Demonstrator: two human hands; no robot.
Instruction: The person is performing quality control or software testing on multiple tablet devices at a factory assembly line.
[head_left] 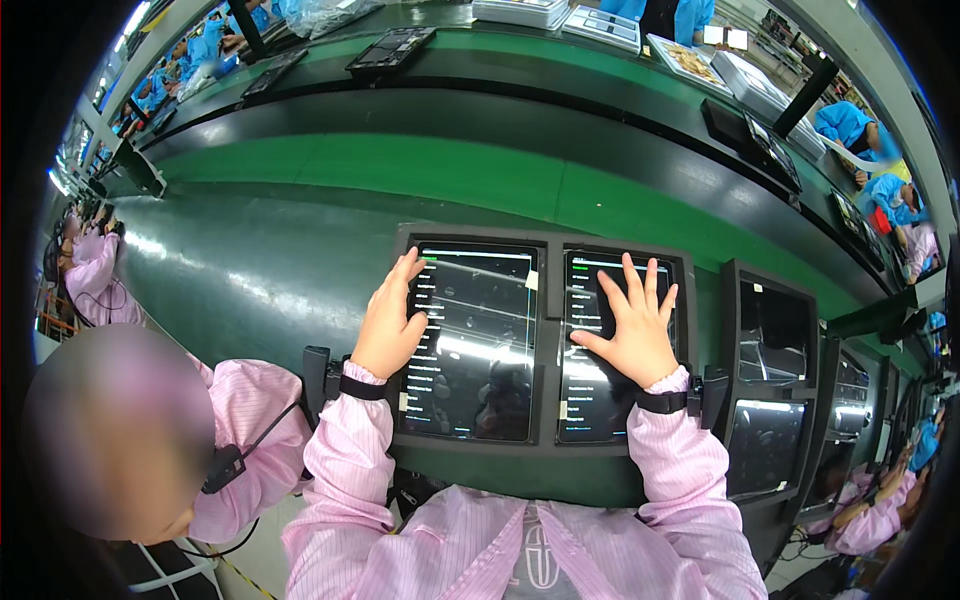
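Two tablets lie side by side in a dark grey tray in front of me. The left tablet and the right tablet both show a dark screen with a list of text lines. My left hand lies along the left edge of the left tablet, fingers stretched out and fingertips by the top of its list. My right hand is spread over the right tablet, covering part of its screen. Neither hand holds anything; whether the fingertips touch the glass I cannot tell.
Another grey tray with two dark tablets stands to the right, with more trays beyond it. A person in pink is close at my left. Across the green bench, a black conveyor carries tablet parts and white trays.
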